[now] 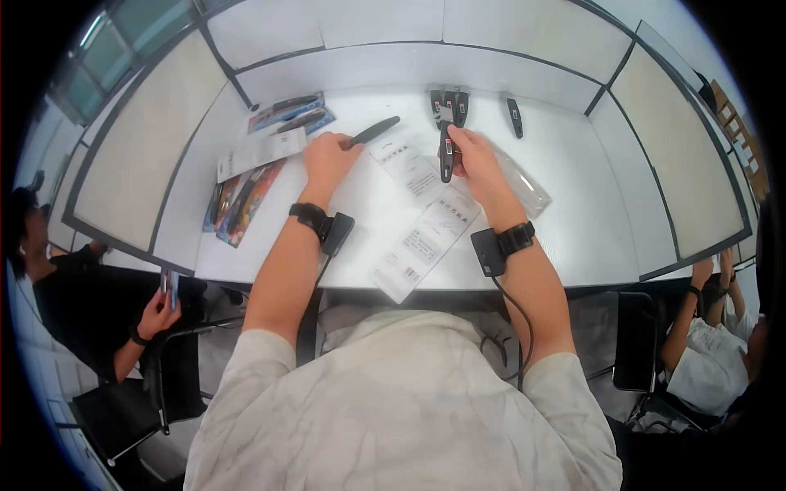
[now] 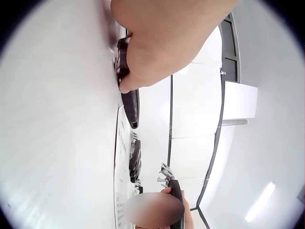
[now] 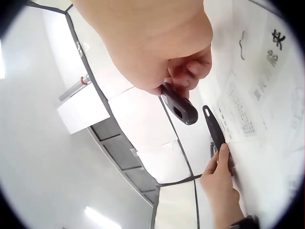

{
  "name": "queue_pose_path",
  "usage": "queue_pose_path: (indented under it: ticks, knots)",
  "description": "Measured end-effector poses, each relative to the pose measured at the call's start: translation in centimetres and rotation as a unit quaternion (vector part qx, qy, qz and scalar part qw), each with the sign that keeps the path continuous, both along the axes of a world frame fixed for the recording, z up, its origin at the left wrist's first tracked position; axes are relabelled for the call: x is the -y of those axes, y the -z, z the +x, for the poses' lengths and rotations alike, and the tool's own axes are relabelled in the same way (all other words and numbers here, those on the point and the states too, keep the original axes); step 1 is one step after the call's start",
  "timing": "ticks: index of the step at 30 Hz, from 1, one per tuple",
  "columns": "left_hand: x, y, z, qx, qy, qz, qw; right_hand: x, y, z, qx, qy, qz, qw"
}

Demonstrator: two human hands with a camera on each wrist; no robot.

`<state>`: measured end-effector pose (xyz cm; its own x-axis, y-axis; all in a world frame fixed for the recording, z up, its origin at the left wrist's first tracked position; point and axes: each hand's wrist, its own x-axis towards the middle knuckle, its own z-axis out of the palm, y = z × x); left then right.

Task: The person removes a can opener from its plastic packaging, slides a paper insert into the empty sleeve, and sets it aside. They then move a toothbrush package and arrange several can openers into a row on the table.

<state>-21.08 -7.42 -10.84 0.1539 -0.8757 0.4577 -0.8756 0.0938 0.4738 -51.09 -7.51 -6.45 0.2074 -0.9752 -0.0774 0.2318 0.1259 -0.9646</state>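
Observation:
In the head view my left hand [image 1: 326,166] holds a black-handled tool [image 1: 377,131], its handle pointing away to the right. The left wrist view shows this tool [image 2: 130,107] low over the white table, with thumb and fingers round its metal end. My right hand [image 1: 481,166] pinches another black-handled tool [image 1: 447,155], whose handle has a hole at the near end. In the left wrist view, that tool's jagged metal head [image 2: 167,172] sticks up beyond the fingers. Beneath and between the hands lie two printed white cards [image 1: 427,241].
Several similar black-handled tools [image 1: 437,106] lie side by side at the back, with a single one [image 1: 514,119] to their right. A clear plastic shell [image 1: 528,188] lies by the right wrist. Colourful packs [image 1: 250,196] and a white card [image 1: 262,154] lie left. Panels [image 1: 385,24] enclose the table.

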Motion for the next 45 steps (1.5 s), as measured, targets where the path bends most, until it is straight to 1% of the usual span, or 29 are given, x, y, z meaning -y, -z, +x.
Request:
queue_pose_path:
  ticks: [1,4,5,6,7,9,10,13,15,16,18,19,20,24,27,30,32,33,34,35,37,38,40,42,43,45]
  knots:
    - [0.5,0.6,0.4,0.001,0.008,0.000,1.000,0.0,0.0,-0.1,-0.007,-0.005,-0.003,1.000]
    - [-0.6,-1.2,-0.5,-0.060,0.017,-0.054,0.997,0.2,0.5,-0.1,0.001,-0.006,-0.005,1.000]
    - [-0.9,-1.8,-0.9,-0.082,0.033,-0.073,0.993,0.4,0.6,-0.2,0.005,-0.011,-0.009,1.000]
    - [-1.2,-2.5,-1.4,-0.105,0.048,-0.092,0.989,0.5,0.7,-0.4,-0.019,-0.015,-0.011,1.000]
    - [-1.4,-3.0,-1.7,-0.128,0.063,-0.111,0.984,0.6,0.8,-0.3,-0.007,-0.004,-0.003,1.000]
    - [-1.7,-3.7,-2.0,-0.053,0.108,-0.154,0.981,0.2,0.5,0.0,0.016,0.017,0.015,1.000]
    - [-1.9,-3.9,-2.2,-0.016,0.130,-0.175,0.976,0.4,0.7,-0.2,0.017,-0.009,0.014,1.000]
    - [-2.5,-4.1,-3.2,0.034,0.178,-0.202,0.962,0.5,0.7,-0.5,0.013,-0.075,0.014,0.997]
    - [-2.7,-4.4,-3.7,0.040,0.205,-0.206,0.956,-1.1,-0.7,0.2,0.003,-0.103,0.017,0.995]
    - [-2.5,-4.2,-3.8,0.042,0.217,-0.213,0.952,-1.2,-0.7,0.2,0.011,-0.148,0.011,0.989]
    - [-2.5,-4.2,-3.9,0.041,0.238,-0.214,0.946,-1.7,-0.8,0.4,0.018,-0.206,0.001,0.978]
    - [-2.4,-4.1,-3.9,0.042,0.239,-0.214,0.946,-1.9,-0.9,0.6,0.021,-0.235,-0.005,0.972]
    - [-2.2,-4.0,-4.0,0.043,0.239,-0.213,0.946,-2.0,-1.1,0.6,0.041,-0.256,0.017,0.966]
    - [-2.6,-4.4,-4.8,0.030,0.232,-0.246,0.940,-2.8,-1.4,1.2,0.033,-0.261,0.010,0.965]
    - [-2.7,-4.1,-5.0,0.021,0.174,-0.260,0.950,-2.3,-0.4,1.3,0.044,-0.250,-0.010,0.967]
    - [-2.8,-3.7,-5.3,-0.080,0.104,-0.250,0.959,-2.0,0.0,1.4,0.057,-0.220,-0.012,0.974]
    - [-2.8,-3.5,-5.1,-0.198,0.076,-0.122,0.970,-2.0,0.2,1.3,0.057,-0.191,-0.033,0.979]
    - [-2.8,-3.3,-4.9,-0.254,0.061,-0.056,0.964,-2.0,0.2,1.2,0.057,-0.176,-0.043,0.982]
    - [-1.5,-1.5,-4.6,-0.316,0.137,-0.100,0.934,-2.0,0.1,1.3,0.063,-0.161,-0.034,0.984]
    - [-1.6,-1.9,-4.8,-0.358,0.164,-0.021,0.919,-2.1,-0.2,1.4,0.048,-0.162,-0.046,0.985]
    - [-2.9,-3.5,-6.1,-0.435,0.214,0.139,0.864,-2.3,-0.8,1.3,0.017,-0.162,-0.069,0.984]
    - [-3.8,-4.2,-6.9,-0.395,0.222,0.165,0.876,-2.4,-0.7,1.4,-0.013,-0.159,-0.074,0.984]
    - [-3.5,-3.4,-7.1,-0.369,0.225,0.169,0.886,-2.4,-0.5,1.5,-0.075,-0.151,-0.085,0.982]
    - [-3.9,-4.0,-7.4,-0.348,0.219,0.167,0.896,-2.5,-0.3,1.6,-0.079,-0.140,-0.095,0.982]
    - [-3.9,-4.0,-7.5,-0.373,0.204,0.175,0.888,-2.4,-0.1,1.8,-0.080,-0.135,-0.100,0.983]
    - [-3.0,-3.4,-7.0,-0.448,0.205,0.137,0.859,-2.0,0.7,2.1,-0.058,-0.094,-0.110,0.988]
